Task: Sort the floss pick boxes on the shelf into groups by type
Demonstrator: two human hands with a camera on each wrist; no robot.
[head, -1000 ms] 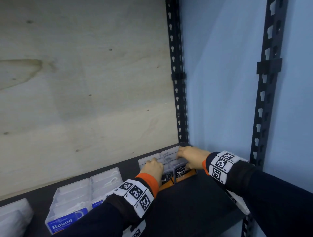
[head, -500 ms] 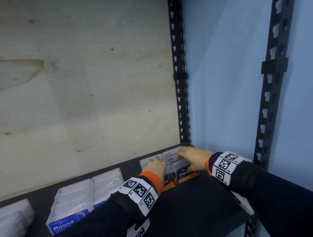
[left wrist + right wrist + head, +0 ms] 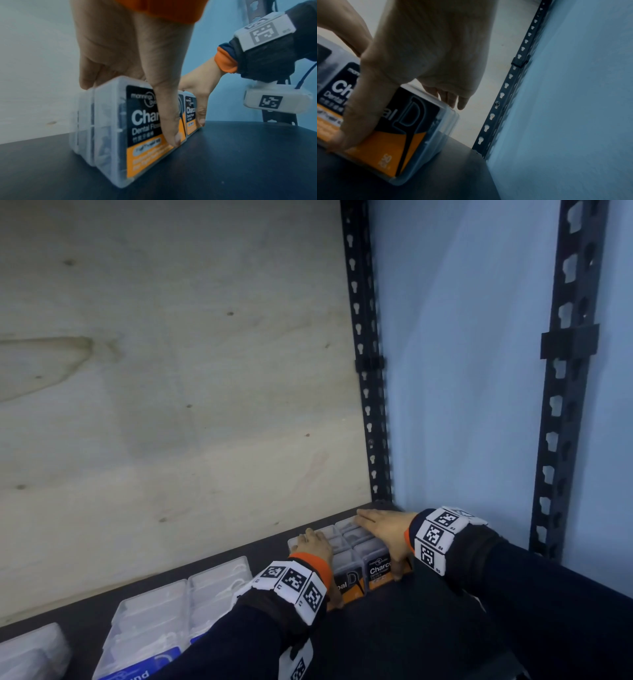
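Left hand (image 3: 313,544) and right hand (image 3: 385,530) both clasp the block of clear plastic charcoal floss boxes with orange-black labels (image 3: 356,556), fingers on top, thumbs on the labels, beside the black rear upright (image 3: 371,405). Clear blue-label round-floss boxes (image 3: 161,631) sit grouped farther from that upright; sorting looks nearly done.

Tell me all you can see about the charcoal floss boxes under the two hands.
The charcoal floss boxes are clear plastic cases with black-and-orange labels reading "Charcoal Dental Floss". They stand upright in two rows on the dark shelf, near its back right corner. The left hand and right hand each grip a row.
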